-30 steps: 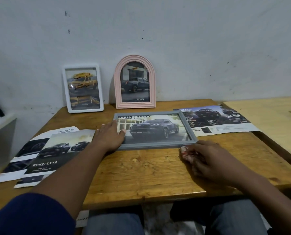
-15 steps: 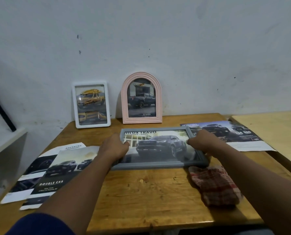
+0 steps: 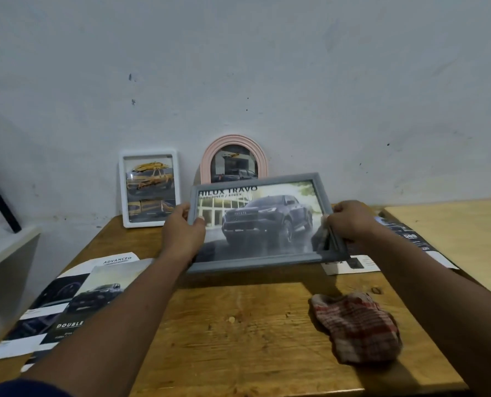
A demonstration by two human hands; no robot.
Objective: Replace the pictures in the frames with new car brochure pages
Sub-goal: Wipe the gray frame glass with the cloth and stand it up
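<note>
The wooden bench (image 3: 238,325) stands against a pale wall (image 3: 267,67). Above its middle the grey frame (image 3: 255,260), showing a dark pickup page, is tilted up toward the camera, its lower edge low over the wood. The left hand (image 3: 182,233) grips its left edge, thumb on the glass; the right hand (image 3: 350,222) clasps its right edge. Brochure pages (image 3: 67,305) lie at the left, another page (image 3: 410,239) at the right. A checked cloth (image 3: 359,328) lies near the front right. A white frame (image 3: 150,187) and a pink arched frame (image 3: 234,159) lean on the wall.
</note>
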